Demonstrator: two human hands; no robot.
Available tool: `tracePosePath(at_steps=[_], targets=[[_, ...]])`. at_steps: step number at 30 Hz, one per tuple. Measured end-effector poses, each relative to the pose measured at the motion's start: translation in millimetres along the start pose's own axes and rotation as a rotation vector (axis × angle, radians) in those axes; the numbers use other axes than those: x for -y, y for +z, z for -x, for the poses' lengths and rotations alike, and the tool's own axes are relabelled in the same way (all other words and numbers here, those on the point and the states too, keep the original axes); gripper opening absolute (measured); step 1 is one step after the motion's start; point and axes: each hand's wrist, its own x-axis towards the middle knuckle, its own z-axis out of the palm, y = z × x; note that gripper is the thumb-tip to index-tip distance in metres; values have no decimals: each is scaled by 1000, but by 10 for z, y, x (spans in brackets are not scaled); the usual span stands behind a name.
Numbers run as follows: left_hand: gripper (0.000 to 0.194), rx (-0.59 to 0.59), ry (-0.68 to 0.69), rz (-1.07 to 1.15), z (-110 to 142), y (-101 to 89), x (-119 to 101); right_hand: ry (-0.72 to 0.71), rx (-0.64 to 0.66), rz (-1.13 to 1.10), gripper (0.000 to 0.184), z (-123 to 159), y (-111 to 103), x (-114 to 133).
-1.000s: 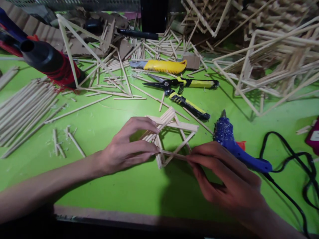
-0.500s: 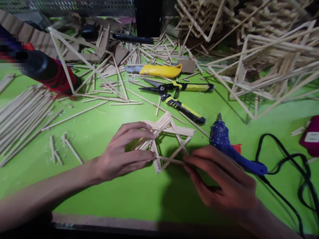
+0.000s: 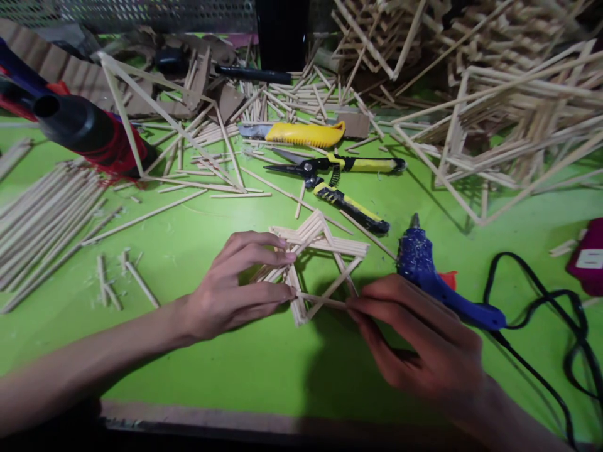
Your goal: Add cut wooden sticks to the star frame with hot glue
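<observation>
A small star-shaped frame of thin wooden sticks (image 3: 325,248) lies on the green table (image 3: 226,370) in front of me. My left hand (image 3: 235,285) grips its left side, thumb and fingers closed on the stacked sticks. My right hand (image 3: 419,333) pinches the end of one thin stick (image 3: 325,301) that runs across the frame's lower edge. A blue glue gun (image 3: 438,279) lies just behind my right hand, nozzle pointing away.
Yellow-handled snips (image 3: 343,179) and a yellow utility knife (image 3: 296,133) lie beyond the frame. A bundle of long sticks (image 3: 42,220) is at left, near a black and red tool (image 3: 85,135). Large stick frames (image 3: 499,125) pile up at back right. A black cord (image 3: 546,339) loops at right.
The view shifted slightly between the oldest frame and now. Both hands stay on the stick frame with barely any movement.
</observation>
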Motion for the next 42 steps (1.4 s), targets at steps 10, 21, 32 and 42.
tracePosePath(at_steps=[10,21,32,42], targets=[[6,-49,-14,-23,38,40,-15,-24,12,-1,20,-10,-17,2],[7,-124,68,-90,-2,67,17,-55,3,40,21,-11,-23,-9],[15,-156,69,-61,29,113,36,-8,-59,88,15,-80,-171,-1],[94,126,-154,-266,7,91,-374,-48,256,673,18,-490,-417,-379]])
